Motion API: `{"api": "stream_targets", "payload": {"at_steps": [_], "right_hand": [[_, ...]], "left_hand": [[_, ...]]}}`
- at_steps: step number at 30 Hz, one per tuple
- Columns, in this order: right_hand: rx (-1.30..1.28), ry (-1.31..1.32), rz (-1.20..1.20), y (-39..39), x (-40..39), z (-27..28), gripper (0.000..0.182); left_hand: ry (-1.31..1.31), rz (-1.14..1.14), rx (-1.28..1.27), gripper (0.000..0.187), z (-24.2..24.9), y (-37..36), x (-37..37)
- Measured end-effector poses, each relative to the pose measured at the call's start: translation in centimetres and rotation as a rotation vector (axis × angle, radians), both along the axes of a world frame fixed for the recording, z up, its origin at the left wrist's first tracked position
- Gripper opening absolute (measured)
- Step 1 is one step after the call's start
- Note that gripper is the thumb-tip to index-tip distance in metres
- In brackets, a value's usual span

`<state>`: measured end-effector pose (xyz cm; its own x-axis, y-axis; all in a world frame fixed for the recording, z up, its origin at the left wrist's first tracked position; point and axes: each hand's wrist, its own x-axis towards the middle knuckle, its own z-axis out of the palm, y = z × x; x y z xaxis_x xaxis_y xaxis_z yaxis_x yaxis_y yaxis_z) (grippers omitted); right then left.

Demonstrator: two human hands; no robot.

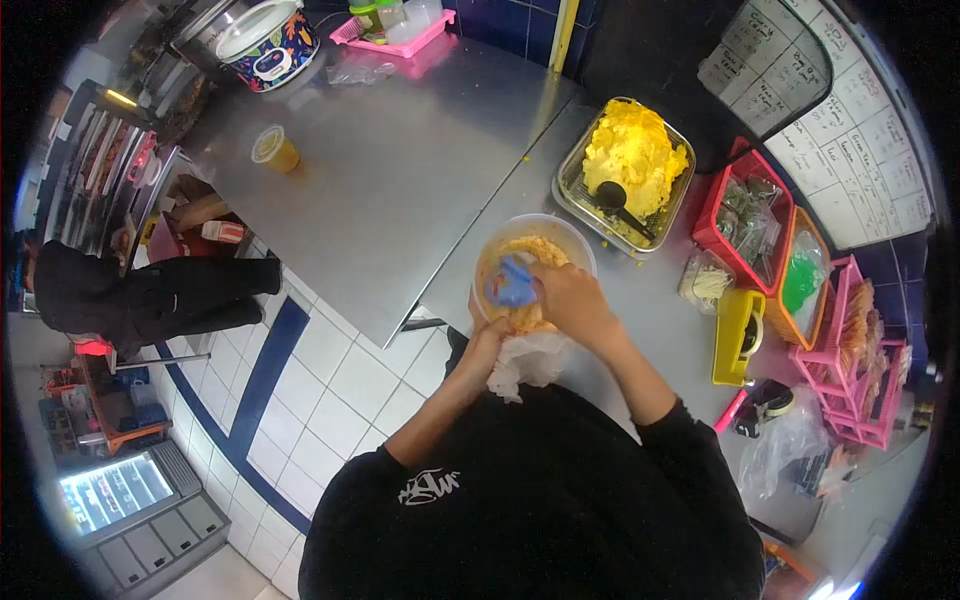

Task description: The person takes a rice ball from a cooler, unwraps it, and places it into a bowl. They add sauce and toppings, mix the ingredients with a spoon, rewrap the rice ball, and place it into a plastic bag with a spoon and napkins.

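A round clear tub (575, 232) with crumbly orange-yellow food (540, 247) inside stands at the metal counter's near edge. Over the tub, my right hand (572, 305) is closed on a blue scoop-like item (510, 282). My left hand (484, 345) is at the tub's near side, its fingers curled against the rim beside a crumpled whitish plastic bag (528, 362); what exactly they grip is hard to make out. Behind the tub to the right, a metal tray (572, 178) holds a yellow mash (632, 145) with a black ladle (612, 197) lying in it.
Red basket (708, 225), orange basket (785, 312), yellow container (732, 335) and pink rack (835, 385) line the right side. A lidded cup (275, 150) stands on the left metal table (390, 170). A person (150, 295) in dark clothes is at the far left.
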<state>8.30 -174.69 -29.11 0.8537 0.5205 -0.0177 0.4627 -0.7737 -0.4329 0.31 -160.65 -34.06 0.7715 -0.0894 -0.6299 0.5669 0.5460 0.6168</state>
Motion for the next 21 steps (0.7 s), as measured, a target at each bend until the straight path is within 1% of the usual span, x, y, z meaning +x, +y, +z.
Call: {"api": "stream_targets", "payload": {"at_steps": [1, 3, 6, 7, 8, 9, 10, 11, 12, 13, 15, 16, 18, 19, 20, 21], "right_hand": [[0.060, 0.014, 0.096, -0.6, 0.3, 0.8, 0.018], [-0.063, 0.051, 0.137, -1.4, 0.4, 3.0, 0.018], [-0.240, 0.110, 0.191, -2.0, 0.4, 8.2, 0.019], [-0.295, 0.129, 0.200, -2.0, 0.3, 9.2, 0.019], [-0.299, 0.055, 0.182, -1.6, 0.2, 7.6, 0.020], [-0.304, -0.019, 0.157, -1.3, -0.1, 4.6, 0.020], [-0.313, -0.095, 0.132, -1.2, -0.1, 2.8, 0.021], [-0.318, -0.102, 0.140, -1.2, 0.4, 2.4, 0.019], [-0.318, -0.103, 0.148, -1.0, 1.0, 2.1, 0.018], [-0.313, -0.105, 0.150, -0.8, 1.3, 2.0, 0.016], [-0.109, -0.086, 0.052, -1.5, 1.6, 4.4, 0.017], [-0.011, -0.075, 0.008, -1.8, 1.8, 6.0, 0.018], [-0.043, -0.044, -0.011, -2.1, 0.6, 8.5, 0.016], [-0.057, -0.028, -0.024, -2.0, 0.0, 9.0, 0.015], [-0.128, -0.032, -0.028, -1.4, -0.1, 7.4, 0.015], [-0.203, -0.038, -0.032, -0.4, -0.2, 4.5, 0.015]], "left_hand": [[-0.040, 0.040, 0.048, 0.084, -0.4, -0.2, -0.2], [-0.120, 0.128, 0.141, 0.077, -1.6, -1.1, -0.9], [-0.095, 0.083, 0.093, 0.077, 1.0, -1.4, -0.9], [-0.125, 0.108, 0.103, 0.077, 0.4, -1.6, -1.0], [-0.159, 0.126, 0.112, 0.076, -0.7, -1.9, -0.9], [-0.192, 0.138, 0.120, 0.075, -1.7, -2.0, -0.9], [-0.149, 0.130, 0.064, 0.075, -2.3, -2.1, -0.8], [-0.108, 0.130, 0.006, 0.075, -2.7, -2.0, -0.5], [-0.062, 0.129, -0.046, 0.076, -3.1, -2.0, -0.7], [-0.080, 0.145, -0.012, 0.079, -2.4, -2.1, -1.0], [-0.126, 0.170, 0.057, 0.088, -0.4, -2.4, -1.0], [-0.132, 0.165, 0.051, 0.088, -0.7, -2.3, -0.7], [-0.122, 0.152, 0.038, 0.088, -1.5, -2.4, -1.2], [-0.121, 0.177, 0.060, 0.082, -1.2, -2.5, -1.4], [-0.126, 0.199, 0.082, 0.076, -0.5, -2.8, -1.2], [-0.134, 0.220, 0.101, 0.071, -0.1, -3.0, -1.1]]}}
